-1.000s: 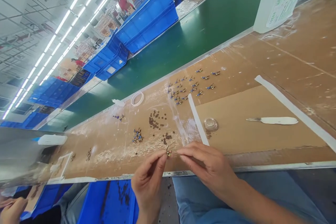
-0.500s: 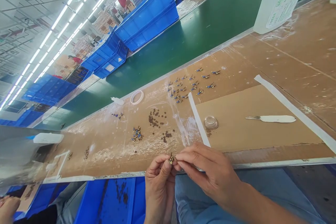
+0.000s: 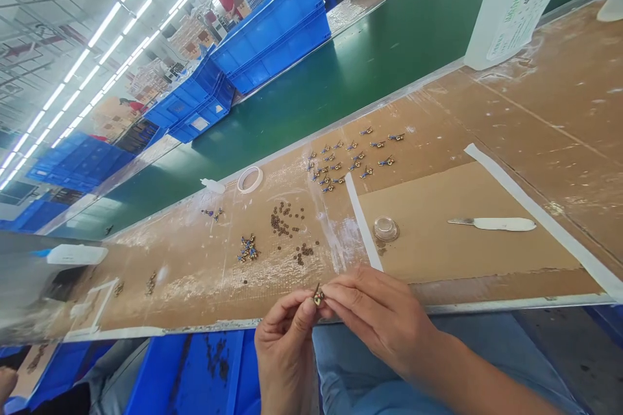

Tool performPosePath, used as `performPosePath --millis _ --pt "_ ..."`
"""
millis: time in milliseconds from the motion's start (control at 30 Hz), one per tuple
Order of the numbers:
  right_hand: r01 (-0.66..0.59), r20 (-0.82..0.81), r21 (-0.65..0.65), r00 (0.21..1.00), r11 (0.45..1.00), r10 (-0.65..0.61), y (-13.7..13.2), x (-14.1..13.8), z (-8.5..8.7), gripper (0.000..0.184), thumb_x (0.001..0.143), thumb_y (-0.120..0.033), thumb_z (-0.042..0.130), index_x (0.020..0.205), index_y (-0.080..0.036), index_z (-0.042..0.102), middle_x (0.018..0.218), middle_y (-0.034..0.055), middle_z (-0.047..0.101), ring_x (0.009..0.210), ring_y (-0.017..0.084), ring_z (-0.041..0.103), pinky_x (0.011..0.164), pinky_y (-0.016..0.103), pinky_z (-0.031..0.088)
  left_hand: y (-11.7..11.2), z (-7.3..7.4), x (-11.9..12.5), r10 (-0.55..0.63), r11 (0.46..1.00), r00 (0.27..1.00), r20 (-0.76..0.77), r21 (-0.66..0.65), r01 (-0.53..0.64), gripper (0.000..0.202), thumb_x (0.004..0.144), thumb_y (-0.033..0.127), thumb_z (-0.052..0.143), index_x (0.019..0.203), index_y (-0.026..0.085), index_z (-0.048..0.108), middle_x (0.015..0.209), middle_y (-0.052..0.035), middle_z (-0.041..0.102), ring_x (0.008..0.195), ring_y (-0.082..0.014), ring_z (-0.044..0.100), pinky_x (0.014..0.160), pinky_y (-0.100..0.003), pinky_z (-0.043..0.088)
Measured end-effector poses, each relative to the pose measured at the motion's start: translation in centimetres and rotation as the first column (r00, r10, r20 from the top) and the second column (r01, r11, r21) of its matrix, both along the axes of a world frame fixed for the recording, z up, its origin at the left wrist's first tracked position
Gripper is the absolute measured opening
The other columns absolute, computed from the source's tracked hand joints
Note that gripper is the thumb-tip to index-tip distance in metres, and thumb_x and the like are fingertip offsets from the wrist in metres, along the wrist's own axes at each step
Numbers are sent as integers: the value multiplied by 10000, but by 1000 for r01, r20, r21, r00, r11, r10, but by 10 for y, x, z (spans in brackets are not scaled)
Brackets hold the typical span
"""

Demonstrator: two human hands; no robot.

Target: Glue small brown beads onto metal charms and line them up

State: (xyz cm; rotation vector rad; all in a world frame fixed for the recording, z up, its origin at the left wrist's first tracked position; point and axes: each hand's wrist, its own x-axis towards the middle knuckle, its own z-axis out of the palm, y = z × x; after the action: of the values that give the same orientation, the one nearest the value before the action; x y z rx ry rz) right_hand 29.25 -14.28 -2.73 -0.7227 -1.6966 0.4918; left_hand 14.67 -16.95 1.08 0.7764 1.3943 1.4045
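Both hands pinched on one small gold charm [image 3: 318,297] at the counter [image 3: 487,253] near edge: left hand [image 3: 287,343] grips, right hand [image 3: 384,324] fits. I'd keep it steady, press square.

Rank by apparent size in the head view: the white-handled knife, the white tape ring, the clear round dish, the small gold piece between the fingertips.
1. White-handled knife.
2. White tape ring, though it lies farther off, so this is unsure.
3. Clear round dish; close to the ring.
4. Small gold piece, pinched by left hand and right hand.
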Motion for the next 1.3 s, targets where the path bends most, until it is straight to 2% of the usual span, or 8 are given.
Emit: performPosePath --millis 267,333,400,500,600,800,1067,1300 --pt "63 -12 -18 998 998 -64 2 -1 -5 146 964 -122 527 1072 -164 616 900 47 706 786 141 658 713 266 557 -7 0 1 7 1000 932 -363 17 -1 143 690 291 852 807 218 817 763 -49 797 673 -204 751 668 -282 648" --pt "51 -54 -73 997 996 -55 1 -1 -7 153 958 -126 528 1055 -175 635 884 37 705 770 132 659 700 245 550 -8 -2 2 4 1000 903 -429 21 6 147 695 301 846 812 216 817 788 -49 800 696 -214 758 668 -281 651" --pt "21 -76 -207 996 978 -37 1 -1 -9 151 946 -135 533 1000 -185 665 847 20 702 741 120 658 682 220 537 -8 -5 2 -4 1000 892 -452 19 15 149 706 311 836 818 214 816 795 -48 801 711 -217 762 673 -278 652" --pt "16 92 -540 995 841 40 5 -1 -10 176 915 -139 536 857 -194 693 770 -6 698 681 113 648 631 201 502 -7 -13 -1 -10 1000 878 -478 3 13 146 721 319 823 824 216 811 762 -39 798 695 -207 762 687 -278 651" --pt "92 278 -701 949 707 151 15 -3 -7 224 882 -120 530 734 -189 683 706 -5 694 639 121 634 600 212 462 -5 -20 -9 -14 1000 847 -532 -4 13 147 738 314 808 848 217 805 746 -35 795 685 -198 759 690 -277 647" --pt "159 431 -743 857 651 282 41 -10 1 255 789 -89 568 561 -185 629 518 5 603 485 125 545 457 231 306 -5 -29 -22 30 1000 800 -600 24 -20 168 769 331 780 877 204 800 777 -46 796 718 -201 753 708 -290 634" --pt "197 511 -767 763 611 395 60 -15 8 317 775 -112 639 475 -203 594 450 -1 570 432 125 545 459 228 364 -9 -39 -23 11 999 844 -536 45 16 155 788 321 769 896 217 807 778 -36 793 713 -188 747 688 -259 615" --pt "190 542 -742 736 643 407 51 -6 14 281 835 -112 582 581 -202 659 503 -6 620 492 132 590 504 229 390 -13 -42 -28 17 999 853 -522 49 10 152 800 311 759 909 215 803 785 -35 791 721 -185 745 696 -257 611"
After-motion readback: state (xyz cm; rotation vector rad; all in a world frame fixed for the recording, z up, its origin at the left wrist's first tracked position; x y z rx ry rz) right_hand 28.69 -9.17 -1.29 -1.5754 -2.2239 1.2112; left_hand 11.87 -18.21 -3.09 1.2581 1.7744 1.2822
